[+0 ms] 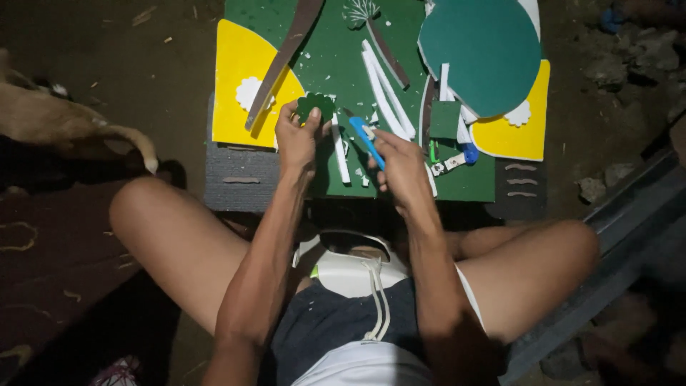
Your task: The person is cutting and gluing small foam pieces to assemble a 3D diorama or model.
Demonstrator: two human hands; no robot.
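Note:
My left hand (296, 139) pinches a small dark green foam piece with a scalloped edge (316, 106), held up over the green board (336, 64). My right hand (401, 166) grips a blue utility knife (366, 138), its tip pointing up and left toward the scalloped piece. Both hands hover over the near edge of the board, with my crossed legs below them.
On the board lie yellow foam sheets (239, 61), a large teal oval (482, 53), white strips (386, 89), a brown curved strip (286, 53), a small green square (445, 119) and white scraps. A grey mat (236, 179) lies under the board. An animal (64, 125) lies at the left. Rubble sits at the right.

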